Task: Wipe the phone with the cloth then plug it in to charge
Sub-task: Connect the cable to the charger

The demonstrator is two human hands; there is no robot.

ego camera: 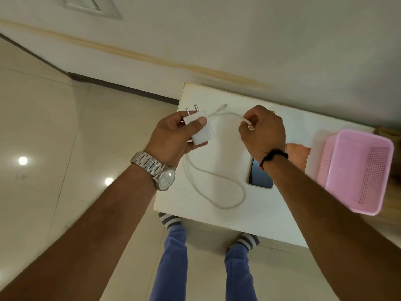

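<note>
Fingers of the left hand close around a white charger plug, its two metal pins pointing up and away, while the right hand pinches one end of the white cable between thumb and fingertips. Both hands are raised over a small white table, where the cable's slack lies in a loose loop. Its other connector juts out beside the plug. Partly hidden under the right wrist, the phone lies screen-up on the table, near an orange cloth and a pink plastic basket
</note>
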